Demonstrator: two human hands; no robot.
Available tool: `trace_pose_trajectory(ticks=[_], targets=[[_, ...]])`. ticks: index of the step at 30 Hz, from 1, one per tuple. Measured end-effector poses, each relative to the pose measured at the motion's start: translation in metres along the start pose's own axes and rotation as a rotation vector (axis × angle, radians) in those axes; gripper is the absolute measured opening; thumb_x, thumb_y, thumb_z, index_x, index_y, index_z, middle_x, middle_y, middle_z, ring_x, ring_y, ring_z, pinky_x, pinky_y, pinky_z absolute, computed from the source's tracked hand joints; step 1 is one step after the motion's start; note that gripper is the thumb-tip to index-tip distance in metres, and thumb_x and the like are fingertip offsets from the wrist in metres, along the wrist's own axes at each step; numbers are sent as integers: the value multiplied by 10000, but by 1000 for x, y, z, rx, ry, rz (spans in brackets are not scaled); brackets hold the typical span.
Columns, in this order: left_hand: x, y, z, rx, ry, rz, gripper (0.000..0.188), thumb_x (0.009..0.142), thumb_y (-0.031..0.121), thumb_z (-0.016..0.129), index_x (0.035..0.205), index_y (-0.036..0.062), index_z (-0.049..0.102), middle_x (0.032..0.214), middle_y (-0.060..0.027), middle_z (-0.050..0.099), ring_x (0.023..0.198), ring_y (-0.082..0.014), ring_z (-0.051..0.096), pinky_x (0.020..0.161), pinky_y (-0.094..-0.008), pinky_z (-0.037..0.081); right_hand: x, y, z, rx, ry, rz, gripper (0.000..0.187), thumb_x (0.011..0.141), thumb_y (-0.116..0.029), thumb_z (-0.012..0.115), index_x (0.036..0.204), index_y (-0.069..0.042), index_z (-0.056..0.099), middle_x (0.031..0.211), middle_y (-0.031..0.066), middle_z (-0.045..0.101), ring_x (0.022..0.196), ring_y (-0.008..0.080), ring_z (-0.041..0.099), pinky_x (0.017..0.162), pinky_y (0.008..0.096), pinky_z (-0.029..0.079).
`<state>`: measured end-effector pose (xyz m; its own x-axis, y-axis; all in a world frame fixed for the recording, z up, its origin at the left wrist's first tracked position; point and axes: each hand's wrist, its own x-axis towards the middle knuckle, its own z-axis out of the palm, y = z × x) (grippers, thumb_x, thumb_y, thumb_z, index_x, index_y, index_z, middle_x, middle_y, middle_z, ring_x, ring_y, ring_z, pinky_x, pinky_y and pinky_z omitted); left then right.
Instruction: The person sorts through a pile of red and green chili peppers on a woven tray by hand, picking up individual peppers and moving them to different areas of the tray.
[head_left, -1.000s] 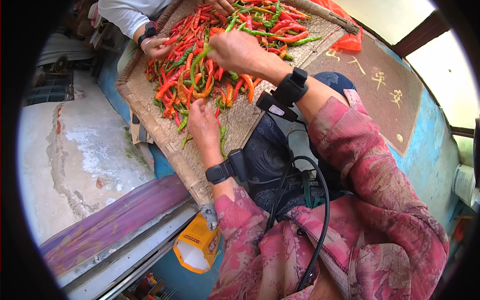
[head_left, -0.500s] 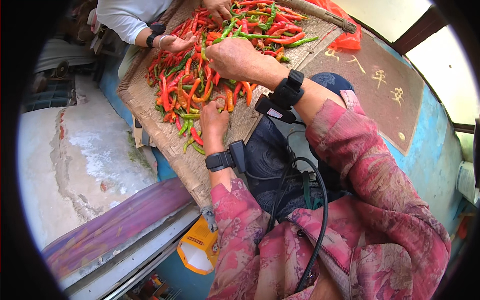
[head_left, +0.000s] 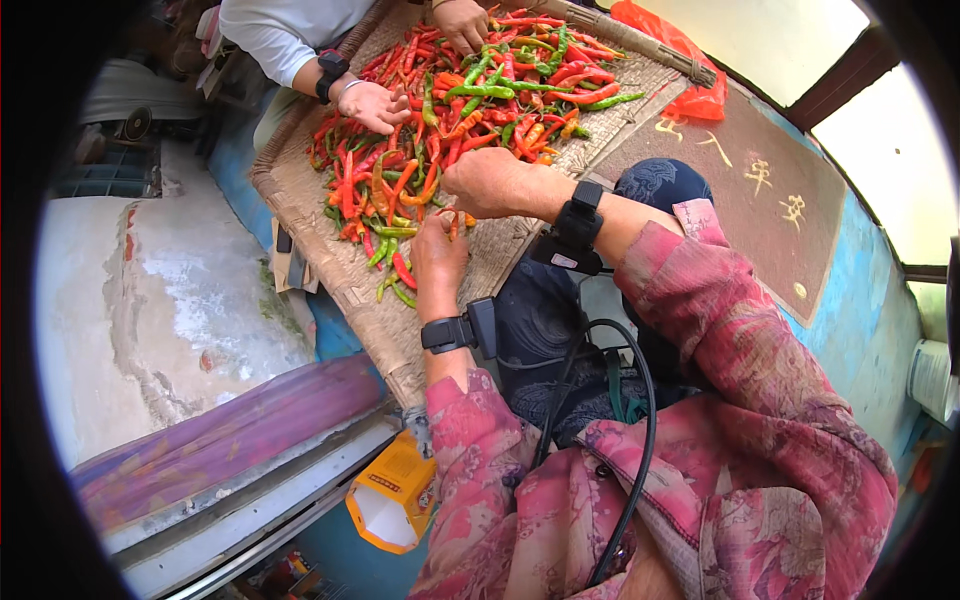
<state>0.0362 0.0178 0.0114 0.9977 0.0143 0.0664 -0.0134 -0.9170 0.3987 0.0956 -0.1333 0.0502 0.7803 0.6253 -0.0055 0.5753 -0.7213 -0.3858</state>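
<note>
Red, orange and green chili peppers (head_left: 400,180) lie heaped on a woven straw tray (head_left: 365,300) before me. My left hand (head_left: 438,262) is at the near edge of the heap, its fingers closed on a small orange-red chili pepper (head_left: 455,224) that partly shows at the fingertips. Just beyond it and to the right, my right hand (head_left: 500,183) is closed, knuckles up, over the tray beside the heap. Its fingertips point toward my left hand; what they grip, if anything, is hidden. Both wrists wear black straps with devices.
Across the tray, another person's open hand (head_left: 372,106) rests palm up by the peppers; their other hand (head_left: 463,24) reaches into the heap. A red plastic bag (head_left: 695,100) lies by the rim. A brown mat (head_left: 740,190) lies right, a yellow box (head_left: 395,490) below.
My right hand has come down from over the peppers toward my left hand. My left hand has shifted slightly right and nearer me. The other person's far hand has moved right among the peppers.
</note>
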Motion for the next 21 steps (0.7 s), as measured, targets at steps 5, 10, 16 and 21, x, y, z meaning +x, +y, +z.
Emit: trace_pose_trajectory(ticks=[5,10,16,21], targets=[[-7,-7,0,-117,225,46,157,683,69,641,825,5,617,835,-183,614,779,-352,584,709,-416,454,4,-7,19,84,51,78,223,782,-237,589,833,-22,616,752,185,626,776,342,627,671,440,494],[-10,-5,1,-347,288,48,136,756,61,633,881,7,626,815,-127,613,745,-245,592,679,-334,470,13,-7,24,324,223,19,180,780,-202,568,783,-27,606,704,187,611,719,363,613,631,456,470],[-11,1,-5,-834,306,-280,135,853,56,575,967,-13,596,860,-61,607,759,-124,586,663,-257,506,26,21,-14,458,679,47,139,774,-137,586,843,-20,618,721,168,631,682,306,639,633,401,502],[-9,-13,0,-1003,350,-255,162,866,4,527,1018,-47,553,929,-80,590,810,-126,576,722,-260,503,21,26,-33,467,937,216,397,785,-151,623,1134,-40,472,791,192,623,768,351,626,664,415,490]])
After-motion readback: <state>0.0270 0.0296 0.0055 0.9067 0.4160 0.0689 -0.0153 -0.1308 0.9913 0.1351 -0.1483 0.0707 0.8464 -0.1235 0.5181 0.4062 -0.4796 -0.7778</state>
